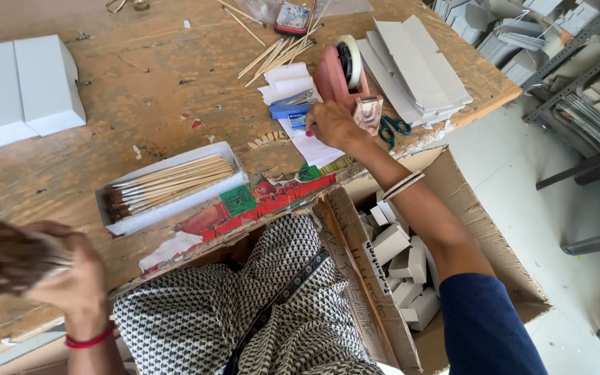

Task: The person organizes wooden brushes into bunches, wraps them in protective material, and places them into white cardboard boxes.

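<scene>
My left hand (pixel 71 278) is at the lower left, closed around a bundle of brushes (pixel 8 257) with dark bristle heads, blurred in the picture. My right hand (pixel 331 125) reaches across the wooden table (pixel 140 90) and rests with its fingers curled on a stack of white paper slips (pixel 310 146), next to a blue stapler (pixel 289 107) and a pink tape dispenser (pixel 338 76). An open white box (pixel 168 184) with several wooden-handled brushes lies on the table between my hands.
Two closed white boxes (pixel 19 90) sit at the far left. Flat grey box blanks (pixel 414 66), teal-handled scissors (pixel 394 128) and loose wooden sticks (pixel 272 52) lie at the back. A cardboard carton (pixel 480 229) with several small white boxes stands by my right side. Metal shelving (pixel 578 76) is on the right.
</scene>
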